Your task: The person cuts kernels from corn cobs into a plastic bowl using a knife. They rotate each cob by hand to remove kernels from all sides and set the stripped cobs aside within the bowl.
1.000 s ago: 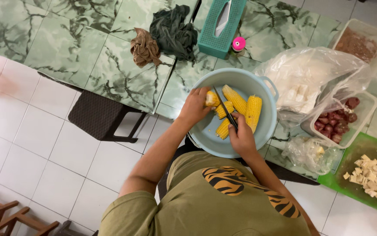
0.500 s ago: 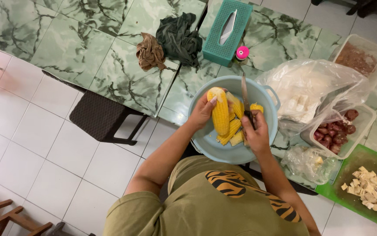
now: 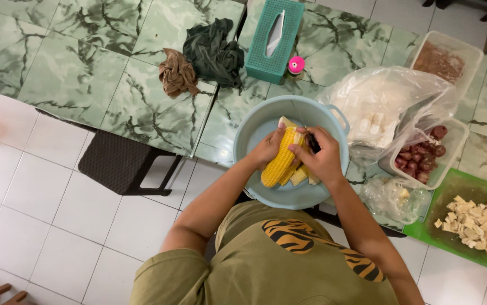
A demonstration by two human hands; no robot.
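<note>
A: One view only, from the head camera; both hands meet over the pale blue basin (image 3: pixel 334 113); the left hand (image 3: pixel 267 149) is wrapped round a whole corn cob (image 3: pixel 280 161), held slanting inside the basin.

B: And the right hand (image 3: pixel 322 158)?

A: Closed over the cob's upper end, with a dark knife handle (image 3: pixel 313 144) showing under its fingers; the blade I cannot make out.

B: How far along does the work look?

A: Partway, I judge; several cut corn pieces (image 3: pixel 302 176) already lie on the basin's bottom beside the cob; the held cob looks uncut.

B: Anything else prepared?

A: Pale cubes on a green cutting board (image 3: pixel 424 229) at the right; shallots in a clear tub (image 3: pixel 452 152); a teal tissue box (image 3: pixel 274 39) on the green marbled table (image 3: pixel 74 73).
</note>
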